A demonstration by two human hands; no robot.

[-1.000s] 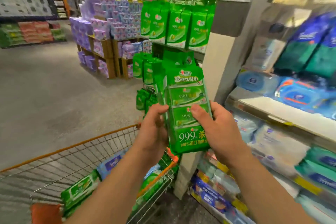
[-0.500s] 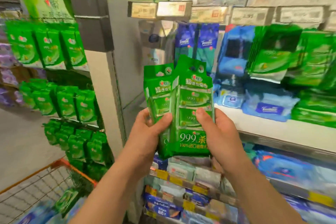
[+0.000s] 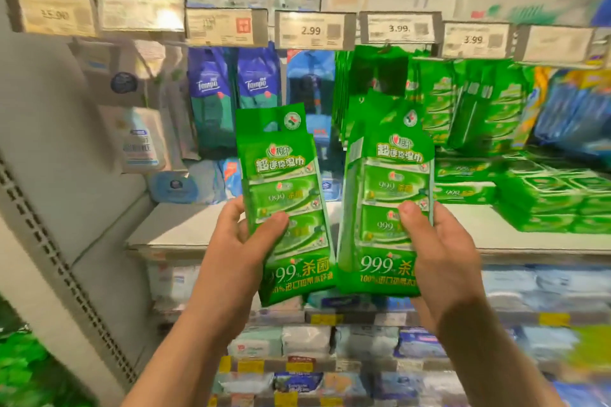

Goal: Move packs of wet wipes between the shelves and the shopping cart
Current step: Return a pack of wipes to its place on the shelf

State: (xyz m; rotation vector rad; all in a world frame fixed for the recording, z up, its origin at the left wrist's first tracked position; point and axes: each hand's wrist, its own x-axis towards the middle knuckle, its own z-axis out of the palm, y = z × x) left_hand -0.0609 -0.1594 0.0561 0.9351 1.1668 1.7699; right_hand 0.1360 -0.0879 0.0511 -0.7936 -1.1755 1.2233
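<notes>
At the far left we see the grey shelf upright [image 3: 49, 208], and beside it the white shelf [image 3: 185, 228], mostly bare on this side, with blue Tempo packs [image 3: 211, 99] hanging behind it.

Our left hand [image 3: 241, 241] is closed around the lower half of a green pack [image 3: 284, 195], thumb across the front and fingers behind it. The pack stands upright, tilted a little to the left, in the air in front of the shelf edge.

Just to its right our right hand [image 3: 439, 251] grips a second pack [image 3: 386, 208] the same way, thumb pressed on the front panel, fingers wrapped behind. The two packs stand side by side, their lower edges near or touching; we cannot tell which.

Behind and right of them hang matching green packs [image 3: 426, 99] under the price tags [image 3: 314, 30], and a flat green stack [image 3: 542, 198] lies on the shelf further right. The cart is out of view.

We judge that we are in the shelving step: one pack in each hand, carried up to the display of the same product. The next move calls for choosing a spot, either the bare shelf in front or the hanging row, then reaching forward with one hand at a time and keeping each pack upright. If they go on a hook, the cut-out at the top of the pack has to line up with it, though we see no hook clearly.
</notes>
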